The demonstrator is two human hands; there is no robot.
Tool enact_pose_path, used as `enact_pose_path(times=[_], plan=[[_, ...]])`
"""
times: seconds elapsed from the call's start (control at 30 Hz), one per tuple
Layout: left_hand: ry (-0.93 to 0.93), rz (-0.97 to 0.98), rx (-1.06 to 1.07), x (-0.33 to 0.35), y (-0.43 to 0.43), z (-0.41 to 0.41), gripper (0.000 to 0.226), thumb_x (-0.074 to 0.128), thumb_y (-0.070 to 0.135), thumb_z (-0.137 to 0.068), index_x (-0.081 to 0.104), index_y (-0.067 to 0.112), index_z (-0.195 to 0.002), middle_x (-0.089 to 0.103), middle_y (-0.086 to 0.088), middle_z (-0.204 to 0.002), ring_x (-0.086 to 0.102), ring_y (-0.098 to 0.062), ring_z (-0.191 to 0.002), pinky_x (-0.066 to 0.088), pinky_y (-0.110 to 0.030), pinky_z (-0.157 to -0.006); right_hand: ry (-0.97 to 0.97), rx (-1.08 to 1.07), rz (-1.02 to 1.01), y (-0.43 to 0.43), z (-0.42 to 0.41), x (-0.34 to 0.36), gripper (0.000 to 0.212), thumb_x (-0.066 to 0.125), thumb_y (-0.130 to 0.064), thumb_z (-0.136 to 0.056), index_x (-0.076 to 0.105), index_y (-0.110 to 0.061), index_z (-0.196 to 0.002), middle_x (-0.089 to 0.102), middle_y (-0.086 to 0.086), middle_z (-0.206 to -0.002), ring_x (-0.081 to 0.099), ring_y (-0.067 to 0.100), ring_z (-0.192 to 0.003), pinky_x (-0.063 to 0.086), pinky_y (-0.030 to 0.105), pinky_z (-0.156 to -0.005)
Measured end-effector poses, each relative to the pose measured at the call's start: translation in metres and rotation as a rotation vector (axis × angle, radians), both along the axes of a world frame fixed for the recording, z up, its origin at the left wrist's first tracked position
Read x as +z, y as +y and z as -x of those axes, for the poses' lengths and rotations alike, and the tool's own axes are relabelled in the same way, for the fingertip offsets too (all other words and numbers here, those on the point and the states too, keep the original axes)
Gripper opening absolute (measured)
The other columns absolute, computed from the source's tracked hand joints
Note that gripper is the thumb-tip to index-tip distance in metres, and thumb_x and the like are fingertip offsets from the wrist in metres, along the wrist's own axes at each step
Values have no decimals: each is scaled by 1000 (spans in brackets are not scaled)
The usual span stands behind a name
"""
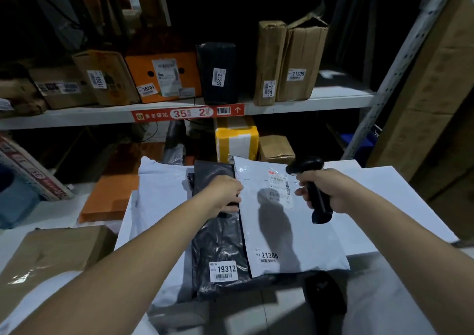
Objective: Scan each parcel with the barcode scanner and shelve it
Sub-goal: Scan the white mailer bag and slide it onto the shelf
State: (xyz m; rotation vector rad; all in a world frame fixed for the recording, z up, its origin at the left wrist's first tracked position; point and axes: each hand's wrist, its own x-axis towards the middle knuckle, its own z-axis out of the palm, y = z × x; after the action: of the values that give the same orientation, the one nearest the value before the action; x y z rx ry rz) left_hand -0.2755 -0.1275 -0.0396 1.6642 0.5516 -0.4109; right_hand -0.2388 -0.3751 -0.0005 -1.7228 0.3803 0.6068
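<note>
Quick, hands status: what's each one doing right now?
Left hand: closed on the edge of the black parcel, beside the white parcel.
Right hand: closed around the barcode scanner.

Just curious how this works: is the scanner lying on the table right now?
No, the right hand holds the scanner up above the white parcel.
</note>
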Motion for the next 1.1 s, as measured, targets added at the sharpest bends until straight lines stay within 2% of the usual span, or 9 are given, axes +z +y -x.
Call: enact_pose_path(times=[0.1,0.23,0.33,0.43,0.53,0.67,0.87,1.0,1.1], plan=[[22,-18,7,-5,1,-2,24,49,9,-106,64,3,-124,71,-17,-122,70,-24,-108,63,-32,-66,4,-25,-21,1,-5,-1,19,64,-13,-99,56,-4,-84,67,20,-76,53,20,-48,45,30,-52],[28,5,46,-6,3,-3,16,49,7,-107,65,9,-105,69,-8,-105,69,-25,-103,62,-34,-71,22,-45,-39,7,-12,1,23,63,-14,-99,54,-7,-79,65,17,-74,52,20,-49,45,29,-51],[33,8,47,-9,3,-5,18,50,8,-107,64,12,-96,71,-12,-112,71,-29,-110,62,-35,-72,45,-44,-22,11,-15,0,23,64,-14,-99,54,-6,-79,65,17,-76,53,22,-52,47,32,-54],[28,-5,38,-14,7,-8,14,52,11,-107,65,7,-108,71,-15,-119,71,-30,-112,63,-37,-78,50,-49,-21,14,-17,-1,23,63,-13,-99,55,-6,-79,66,18,-78,53,23,-55,47,33,-55],[33,-14,27,-18,11,-12,26,53,13,-106,62,2,-128,71,-16,-122,72,-29,-109,64,-38,-79,52,-52,-19,15,-17,-1,21,63,-12,-98,55,-5,-80,66,19,-78,53,23,-55,47,33,-55],[50,-29,9,-21,13,-15,28,51,13,-107,62,0,-129,73,-17,-120,73,-29,-109,64,-40,-83,49,-57,-7,14,-17,-2,17,63,-10,-98,56,-4,-84,66,20,-81,53,22,-54,48,33,-55],[82,-50,19,-20,11,-17,31,47,13,-108,60,-1,-132,74,-17,-119,74,-29,-108,62,-33,-71,43,-59,-14,7,-22,-9,14,64,-8,-96,54,-3,-88,66,23,-86,54,19,-43,49,28,-48],[98,-85,-11,-23,10,-18,25,47,13,-107,61,1,-124,76,-17,-117,75,-30,-107,62,-37,-79,24,-61,-12,5,-23,-11,11,65,-7,-95,56,-1,-95,68,25,-86,55,19,-44,49,29,-49],[113,-129,-30,-28,5,-15,25,57,14,-105,63,-4,-121,77,-15,-107,79,-27,-87,57,-27,-52,14,-58,-12,3,-24,-12,12,66,-8,-94,57,-1,-96,69,26,-87,55,20,-45,49,29,-49]])
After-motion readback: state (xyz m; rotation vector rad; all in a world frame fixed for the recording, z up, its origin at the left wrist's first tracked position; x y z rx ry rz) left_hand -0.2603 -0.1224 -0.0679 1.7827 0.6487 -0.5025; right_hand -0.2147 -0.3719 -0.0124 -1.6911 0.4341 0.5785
